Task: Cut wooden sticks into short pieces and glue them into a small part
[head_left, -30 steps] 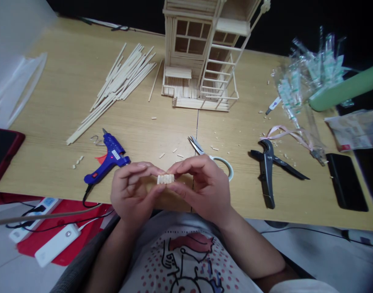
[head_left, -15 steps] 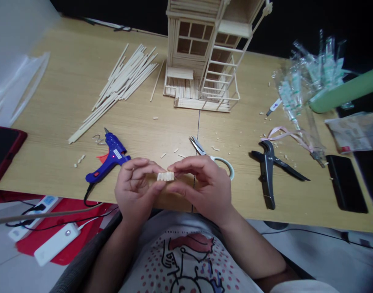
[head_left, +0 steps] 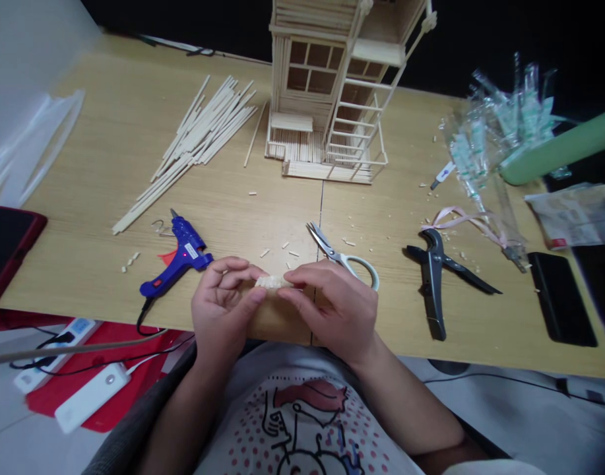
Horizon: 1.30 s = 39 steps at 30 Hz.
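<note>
Between my two hands, above the table's near edge, is a small pale block of short wooden stick pieces set side by side. My left hand pinches its left end between thumb and fingers. The thumb and fingertips of my right hand close on its right end, hiding part of it. A blue glue gun lies just left of my left hand, its nozzle pointing away. Scissors with pale handles rest partly behind my right hand. Several cut stick bits lie beyond my fingers.
A wooden stick model house with a ladder stands at the back. Loose sticks are heaped left of it. Black cutters, a dark phone, plastic wrappers and a green cylinder lie right. A red-cased phone lies left.
The block has been tilted between my fingers, and its right end now reaches further right. My right fingers have shifted slightly right along it. The view has moved a little.
</note>
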Tool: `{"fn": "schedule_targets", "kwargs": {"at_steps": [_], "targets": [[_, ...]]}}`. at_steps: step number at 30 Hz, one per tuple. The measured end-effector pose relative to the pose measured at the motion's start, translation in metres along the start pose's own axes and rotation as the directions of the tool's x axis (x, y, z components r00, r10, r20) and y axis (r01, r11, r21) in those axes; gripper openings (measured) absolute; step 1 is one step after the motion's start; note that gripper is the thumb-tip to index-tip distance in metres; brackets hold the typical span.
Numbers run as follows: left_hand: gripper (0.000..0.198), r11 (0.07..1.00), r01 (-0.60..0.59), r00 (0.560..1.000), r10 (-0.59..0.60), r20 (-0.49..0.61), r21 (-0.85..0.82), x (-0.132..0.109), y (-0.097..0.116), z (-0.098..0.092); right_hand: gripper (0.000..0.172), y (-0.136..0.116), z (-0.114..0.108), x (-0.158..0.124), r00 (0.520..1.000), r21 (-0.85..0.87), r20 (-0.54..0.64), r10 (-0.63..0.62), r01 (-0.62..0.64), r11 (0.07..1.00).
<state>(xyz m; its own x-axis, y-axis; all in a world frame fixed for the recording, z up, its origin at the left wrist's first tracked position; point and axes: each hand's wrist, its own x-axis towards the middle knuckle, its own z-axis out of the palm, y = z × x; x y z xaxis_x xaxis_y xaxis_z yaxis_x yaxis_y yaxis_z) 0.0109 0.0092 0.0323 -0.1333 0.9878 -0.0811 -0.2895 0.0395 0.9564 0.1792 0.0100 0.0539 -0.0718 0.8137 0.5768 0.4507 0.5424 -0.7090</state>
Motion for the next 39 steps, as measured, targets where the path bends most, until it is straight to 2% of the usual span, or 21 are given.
{"fn": "schedule_targets", "kwargs": {"at_steps": [6,9,11,13,15,17,19,22,24,26,28,30,31,32,34,37,39], "targets": [[0.036,1.0,0.002,1.0,-0.002,-0.005,-0.013,-0.001,0.001,0.002,0.008,-0.002,-0.001,0.0,1.0,-0.016,0.012,0.007,-0.007,1.0],[0.032,0.999,-0.047,0.999,0.047,0.009,-0.005,0.0,-0.002,0.001,0.005,-0.001,-0.005,0.002,0.999,-0.035,0.035,0.025,-0.023,0.999],[0.031,0.991,-0.132,0.991,0.132,0.006,0.034,0.0,-0.003,0.0,0.015,0.001,-0.014,0.002,0.992,-0.112,0.069,0.102,-0.094,0.989],[0.032,0.965,-0.239,0.97,0.241,-0.008,0.113,0.001,-0.004,-0.003,0.023,0.005,-0.026,-0.003,0.968,-0.281,0.101,0.231,-0.195,0.94],[0.035,0.923,-0.324,0.942,0.335,-0.016,0.208,0.002,-0.003,-0.005,0.019,0.01,-0.04,-0.011,0.922,-0.506,0.129,0.366,-0.256,0.823],[0.036,0.879,-0.377,0.918,0.397,-0.01,0.293,0.002,-0.002,-0.007,0.018,0.016,-0.05,-0.02,0.873,-0.687,0.166,0.459,-0.231,0.688],[0.036,0.84,-0.419,0.896,0.445,0.004,0.345,0.002,-0.002,-0.006,0.023,0.021,-0.056,-0.028,0.831,-0.775,0.207,0.517,-0.183,0.605],[0.037,0.814,-0.461,0.875,0.483,0.029,0.354,0.003,-0.003,-0.005,0.019,0.025,-0.063,-0.031,0.772,-0.798,0.221,0.595,-0.207,0.565],[0.037,0.811,-0.47,0.872,0.489,0.038,0.347,0.005,-0.004,-0.005,0.015,0.023,-0.07,-0.029,0.722,-0.73,0.209,0.66,-0.334,0.596],[0.037,0.802,-0.481,0.865,0.5,0.042,0.355,0.006,-0.005,-0.006,0.016,0.016,-0.077,-0.027,0.655,-0.531,0.24,0.717,-0.53,0.662],[0.037,0.786,-0.489,0.856,0.515,0.036,0.378,0.008,-0.006,-0.008,0.018,0.005,-0.082,-0.027,0.568,-0.217,0.382,0.729,-0.712,0.668],[0.037,0.781,-0.485,0.852,0.524,0.011,0.394,0.011,-0.006,-0.01,0.017,-0.007,-0.083,-0.029,0.474,0.019,0.589,0.654,-0.818,0.575],[0.038,0.783,-0.479,0.852,0.523,-0.003,0.396,0.012,-0.005,-0.01,0.017,-0.013,-0.082,-0.03,0.432,0.068,0.676,0.596,-0.843,0.533],[0.037,0.786,-0.476,0.852,0.523,-0.015,0.395,0.013,-0.005,-0.01,0.018,-0.017,-0.08,-0.031,0.395,0.077,0.737,0.548,-0.856,0.512],[0.035,0.79,-0.467,0.854,0.519,-0.027,0.397,0.015,-0.002,-0.009,0.021,-0.024,-0.075,-0.032,0.332,0.018,0.793,0.511,-0.851,0.525],[0.032,0.779,-0.463,0.853,0.521,-0.026,0.423,0.016,0.002,-0.005,0.026,-0.029,-0.068,-0.028,0.273,-0.107,0.79,0.549,-0.82,0.562],[0.031,0.763,-0.476,0.845,0.535,-0.012,0.437,0.016,0.004,-0.003,0.029,-0.03,-0.065,-0.024,0.243,-0.157,0.768,0.593,-0.826,0.542]]}}
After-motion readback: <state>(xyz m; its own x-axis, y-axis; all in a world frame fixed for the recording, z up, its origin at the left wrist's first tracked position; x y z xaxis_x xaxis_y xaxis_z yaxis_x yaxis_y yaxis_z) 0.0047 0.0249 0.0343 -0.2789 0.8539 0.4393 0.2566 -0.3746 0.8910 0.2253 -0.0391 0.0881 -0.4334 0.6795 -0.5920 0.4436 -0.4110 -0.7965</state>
